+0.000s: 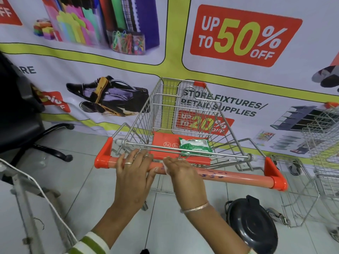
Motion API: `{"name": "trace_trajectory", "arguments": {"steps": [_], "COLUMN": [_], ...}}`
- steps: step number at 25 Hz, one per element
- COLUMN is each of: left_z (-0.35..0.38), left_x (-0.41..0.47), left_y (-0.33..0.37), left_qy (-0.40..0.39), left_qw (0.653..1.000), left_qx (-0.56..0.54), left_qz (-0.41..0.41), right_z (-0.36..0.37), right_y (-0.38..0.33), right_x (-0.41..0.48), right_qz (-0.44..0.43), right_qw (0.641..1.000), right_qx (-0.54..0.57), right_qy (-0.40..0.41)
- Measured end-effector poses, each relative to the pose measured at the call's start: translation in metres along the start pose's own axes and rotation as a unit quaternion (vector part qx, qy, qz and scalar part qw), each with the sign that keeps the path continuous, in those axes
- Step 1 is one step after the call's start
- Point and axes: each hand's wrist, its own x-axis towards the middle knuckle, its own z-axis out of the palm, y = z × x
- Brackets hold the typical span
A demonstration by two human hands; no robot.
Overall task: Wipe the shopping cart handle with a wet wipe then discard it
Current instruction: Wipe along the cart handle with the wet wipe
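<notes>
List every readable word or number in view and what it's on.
"UP TO 50% OFF": red badge on the printed wall banner.
"STORE FIXTURES/ RETAIL SUPPLIES": banner heading.
"UP TO 20% OFF": smaller red badge.
Blue scribble on the orange cart handle: illegible.
Green wipe packet: too small.

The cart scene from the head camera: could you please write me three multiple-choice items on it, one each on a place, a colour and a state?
1. Where is the green packet?
A. on the floor
B. on the cart's red seat flap
C. in the left hand

2. What colour is the cart handle?
A. orange-red
B. blue
C. black

3. What is the right hand doing?
A. hanging free
B. pressing a white wipe on the handle
C. lifting the packet

Key: 1 B, it lies on the flap; 2 A, bar and end caps; 3 B, wipe peeks out under the fingers.
</notes>
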Motion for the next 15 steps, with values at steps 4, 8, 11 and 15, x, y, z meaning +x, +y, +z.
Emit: {"name": "trace_trajectory", "arguments": {"steps": [4,8,11,15], "left_z": [0.0,0.001,0.0,0.002], "left_x": [0.0,-0.001,-0.002,-0.001], "left_y": [0.003,0.003,0.004,0.003], "left_qy": [-0.007,-0.005,0.002,0.004], "left_qw": [1.0,1.0,1.0,1.0], "left_qx": [0.006,0.004,0.001,-0.001], "left_qz": [-0.007,-0.01,-0.011,-0.015], "right_z": [-0.007,-0.009,-0.019,-0.015], "right_y": [0.006,-0.014,-0.003,-0.025], "right_x": [0.002,0.014,0.007,0.02], "right_qz": [0.076,0.062,0.074,0.051], "right_qw": [0.995,0.989,0.988,0.987], "right_qx": [0.013,0.001,-0.016,-0.032], "right_qy": [-0.061,-0.133,-0.134,-0.15]}}
